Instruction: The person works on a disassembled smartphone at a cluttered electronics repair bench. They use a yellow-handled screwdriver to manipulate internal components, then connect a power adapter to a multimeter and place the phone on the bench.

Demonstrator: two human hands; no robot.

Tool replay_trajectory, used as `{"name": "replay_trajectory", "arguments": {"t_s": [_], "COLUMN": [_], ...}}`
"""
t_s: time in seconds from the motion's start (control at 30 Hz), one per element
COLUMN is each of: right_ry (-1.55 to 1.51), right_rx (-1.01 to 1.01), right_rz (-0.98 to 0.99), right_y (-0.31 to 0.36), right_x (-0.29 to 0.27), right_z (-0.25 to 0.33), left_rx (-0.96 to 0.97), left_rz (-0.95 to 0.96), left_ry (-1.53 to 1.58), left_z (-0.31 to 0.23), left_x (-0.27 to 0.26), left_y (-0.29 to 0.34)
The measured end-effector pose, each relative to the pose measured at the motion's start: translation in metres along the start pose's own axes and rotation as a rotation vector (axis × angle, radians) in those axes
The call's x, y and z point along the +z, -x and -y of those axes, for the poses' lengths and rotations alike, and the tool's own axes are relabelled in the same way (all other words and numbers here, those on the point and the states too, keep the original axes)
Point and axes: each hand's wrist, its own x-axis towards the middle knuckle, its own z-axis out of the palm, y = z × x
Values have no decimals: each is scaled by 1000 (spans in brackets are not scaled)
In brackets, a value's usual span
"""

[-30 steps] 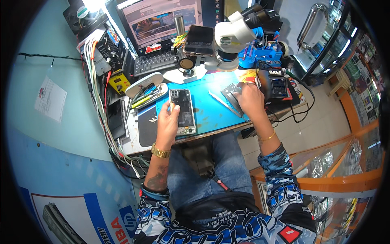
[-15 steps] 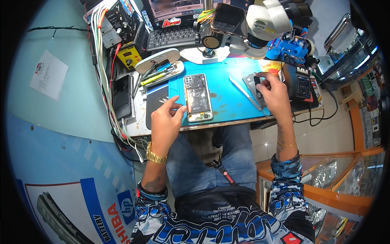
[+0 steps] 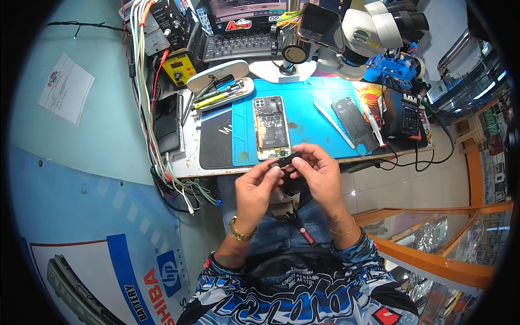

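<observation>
Between both hands, just past the near edge of the bench, is a small dark strip-shaped part [image 3: 286, 161], possibly a phone's inner cover piece. My left hand [image 3: 259, 187] pinches its left end, and my right hand [image 3: 315, 172] grips its right end. Fingers hide much of it. Right beyond them an opened smartphone [image 3: 272, 130] lies on the blue mat, its battery and lower circuit board exposed. Farther right rests a dark phone back cover [image 3: 353, 123], with a slim white pry tool [image 3: 333, 124] beside it.
The blue work mat [image 3: 309, 100] covers the bench. A pen case with tools [image 3: 222, 93] stands at its left, and a dark phone or tablet [image 3: 168, 124] beyond that. A microscope [image 3: 355, 40] overhangs the back. A black device [image 3: 402, 116] and trailing cables occupy the right.
My right hand has carried the dark part from the back cover leftward and toward me. My left hand has moved right and nearer, and now holds the part too. The view has shifted slightly.
</observation>
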Motion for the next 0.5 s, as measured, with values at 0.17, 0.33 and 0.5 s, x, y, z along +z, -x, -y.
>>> {"name": "replay_trajectory", "arguments": {"t_s": [0.17,0.33,0.5], "right_ry": [354,510,693], "right_rx": [94,-19,-177], "right_rz": [63,150,215], "right_y": [-19,-41,-53], "right_x": [-12,-12,-10], "right_z": [17,16,20], "left_rx": [53,99,356], "left_rz": [-57,-59,-75], "left_ry": [-241,-494,-793], "left_z": [-27,-34,-33], "left_x": [-10,-21,-25], "left_y": [-12,-23,-24]}}
